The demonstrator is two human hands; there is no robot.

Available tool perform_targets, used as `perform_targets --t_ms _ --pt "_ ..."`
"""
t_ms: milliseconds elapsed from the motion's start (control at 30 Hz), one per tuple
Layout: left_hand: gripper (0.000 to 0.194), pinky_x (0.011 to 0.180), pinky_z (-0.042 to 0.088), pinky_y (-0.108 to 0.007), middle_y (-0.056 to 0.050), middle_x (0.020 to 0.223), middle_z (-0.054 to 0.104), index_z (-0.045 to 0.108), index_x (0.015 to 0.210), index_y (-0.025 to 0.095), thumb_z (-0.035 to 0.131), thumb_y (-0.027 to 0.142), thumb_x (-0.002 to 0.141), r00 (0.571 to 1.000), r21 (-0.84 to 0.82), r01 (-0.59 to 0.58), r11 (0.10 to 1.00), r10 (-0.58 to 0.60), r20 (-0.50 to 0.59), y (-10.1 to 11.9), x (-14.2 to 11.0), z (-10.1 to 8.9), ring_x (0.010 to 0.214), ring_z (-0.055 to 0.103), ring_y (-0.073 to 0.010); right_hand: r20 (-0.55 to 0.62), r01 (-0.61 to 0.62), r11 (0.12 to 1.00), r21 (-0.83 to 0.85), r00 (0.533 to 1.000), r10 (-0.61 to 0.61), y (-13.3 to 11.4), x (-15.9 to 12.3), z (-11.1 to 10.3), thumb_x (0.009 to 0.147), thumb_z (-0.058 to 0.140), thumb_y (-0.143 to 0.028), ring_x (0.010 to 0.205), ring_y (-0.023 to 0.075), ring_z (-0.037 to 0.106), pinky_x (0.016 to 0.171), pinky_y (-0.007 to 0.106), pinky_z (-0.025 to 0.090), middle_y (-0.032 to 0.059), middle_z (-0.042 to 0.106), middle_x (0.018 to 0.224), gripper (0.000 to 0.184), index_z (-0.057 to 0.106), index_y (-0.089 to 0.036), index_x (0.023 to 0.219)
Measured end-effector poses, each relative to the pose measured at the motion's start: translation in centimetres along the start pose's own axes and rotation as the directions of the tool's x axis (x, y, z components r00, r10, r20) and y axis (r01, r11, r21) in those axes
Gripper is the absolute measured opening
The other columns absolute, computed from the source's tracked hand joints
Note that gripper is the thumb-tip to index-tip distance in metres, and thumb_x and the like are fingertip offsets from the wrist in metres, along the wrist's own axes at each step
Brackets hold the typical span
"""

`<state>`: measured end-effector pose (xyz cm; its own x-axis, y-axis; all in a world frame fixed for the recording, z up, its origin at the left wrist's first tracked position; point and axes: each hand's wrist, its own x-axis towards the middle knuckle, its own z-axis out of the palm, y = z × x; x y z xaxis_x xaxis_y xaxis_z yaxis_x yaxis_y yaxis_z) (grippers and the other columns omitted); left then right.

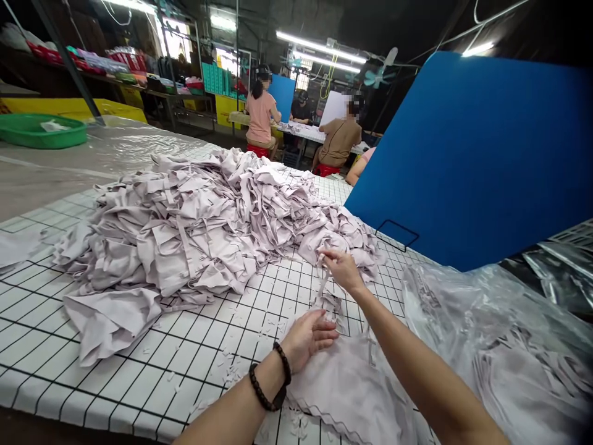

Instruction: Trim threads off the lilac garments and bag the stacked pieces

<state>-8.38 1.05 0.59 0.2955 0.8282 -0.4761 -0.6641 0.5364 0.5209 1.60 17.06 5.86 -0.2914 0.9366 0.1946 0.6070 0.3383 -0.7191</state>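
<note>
My right hand (343,269) pinches the upper end of a thin pale fabric strap (322,285), which hangs down toward the cloth below. My left hand (309,339), with dark beaded bracelets at the wrist, lies with fingers stretched out at the upper edge of a light greyish-pink fabric piece (347,389) with a wavy edge. It appears to touch this cloth; nothing shows gripped in it. Beyond both hands rises a large heap of similar fabric pieces (185,228). Small white scraps (231,368) are scattered left of my left hand.
Clear plastic bags with folded fabric (523,377) stand at the right. A tall blue board (486,154) and a black wire stand (398,230) are behind them. A green tray (41,131) sits far left on the grid-patterned table's (106,386) far side. Several people work at the back.
</note>
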Motion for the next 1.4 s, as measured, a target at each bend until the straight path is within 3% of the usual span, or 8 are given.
perform_targets --t_ms 200,533,700,833,933,1000,1200,1400 --pt "0.050 0.083 0.052 -0.032 -0.009 0.125 0.053 0.040 0.131 0.028 0.056 0.044 0.086 0.951 -0.002 -0.309 0.951 0.309 0.028 1.0 -0.4 0.5 0.097 0.063 -0.0155 0.161 0.338 0.935 -0.107 0.934 -0.320 -1.2 -6.3 -2.1 0.085 0.054 -0.022 0.092 0.0210 0.058 0.087 0.037 0.043 0.0049 0.069 0.095 0.023 0.071 -0.027 0.099" --pt "0.031 0.067 0.054 -0.023 -0.008 0.089 0.064 0.061 0.088 0.011 0.073 0.035 0.073 0.980 0.141 -0.197 0.970 0.199 0.005 1.0 0.5 0.2 0.071 0.064 -0.0114 0.179 0.294 0.949 -0.118 0.946 -0.271 0.1 -8.6 -2.0 0.082 0.057 -0.019 0.097 0.0219 0.054 0.085 0.038 0.044 0.0055 0.065 0.098 0.022 0.071 -0.028 0.096" --pt "0.028 0.069 0.054 -0.024 -0.007 0.083 0.065 0.061 0.087 0.011 0.075 0.032 0.072 0.975 0.122 -0.211 0.970 0.218 -0.041 1.0 0.4 0.2 0.073 0.065 -0.0123 0.142 -0.099 0.993 0.069 0.986 0.089 -1.2 -10.2 -3.0 0.079 0.060 -0.030 0.073 0.0167 0.055 0.066 0.030 0.046 0.0060 0.063 0.088 0.022 0.066 -0.019 0.097" --pt "0.031 0.075 0.053 -0.027 -0.006 0.086 0.065 0.061 0.089 0.013 0.074 0.035 0.073 0.972 0.160 -0.227 0.961 0.234 -0.025 1.1 0.3 0.4 0.076 0.063 -0.0127 0.451 -0.405 0.888 0.218 0.849 0.276 -1.4 -10.9 -2.9 0.070 0.070 -0.045 0.062 0.0127 0.052 0.055 0.024 0.039 0.0031 0.063 0.073 0.030 0.067 -0.016 0.078" --pt "0.034 0.076 0.052 -0.029 -0.008 0.089 0.064 0.062 0.095 0.012 0.064 0.043 0.080 0.969 0.311 -0.235 0.921 0.246 0.005 1.5 -0.2 0.2 0.077 0.060 -0.0127 0.456 -0.466 0.842 0.272 0.833 0.314 -0.7 -11.0 -2.4 0.064 0.075 -0.044 0.053 0.0087 0.045 0.049 0.022 0.032 0.0000 0.059 0.062 0.032 0.065 -0.014 0.070" --pt "0.038 0.077 0.050 -0.032 -0.008 0.093 0.063 0.061 0.103 0.014 0.059 0.046 0.082 0.941 0.552 -0.301 0.777 0.337 0.037 1.8 -0.9 0.0 0.079 0.058 -0.0145 0.436 -0.497 0.813 0.304 0.831 0.345 0.0 -11.2 -2.1 0.062 0.076 -0.042 0.049 0.0071 0.041 0.046 0.022 0.029 -0.0018 0.056 0.057 0.031 0.063 -0.014 0.067" --pt "0.034 0.084 0.039 -0.040 -0.005 0.098 0.057 0.062 0.091 0.021 0.077 0.037 0.065 0.832 0.965 -0.227 -0.134 0.488 0.263 1.0 -2.0 -0.7 0.096 0.048 -0.0253 0.508 -0.589 0.721 0.366 0.775 0.375 1.5 -13.4 -1.4 0.066 0.073 -0.040 0.050 0.0096 0.049 0.046 0.022 0.036 0.0017 0.059 0.059 0.030 0.060 -0.013 0.065" --pt "0.023 0.080 0.037 -0.036 -0.003 0.095 0.057 0.064 0.084 0.024 0.073 0.040 0.070 0.862 0.957 -0.163 -0.238 0.439 0.256 0.2 -1.3 -0.9 0.095 0.046 -0.0243 0.422 -0.556 0.749 0.360 0.813 0.400 1.8 -14.8 -0.4 0.069 0.070 -0.041 0.046 0.0063 0.039 0.043 0.021 0.028 -0.0034 0.050 0.055 0.030 0.057 -0.014 0.065"
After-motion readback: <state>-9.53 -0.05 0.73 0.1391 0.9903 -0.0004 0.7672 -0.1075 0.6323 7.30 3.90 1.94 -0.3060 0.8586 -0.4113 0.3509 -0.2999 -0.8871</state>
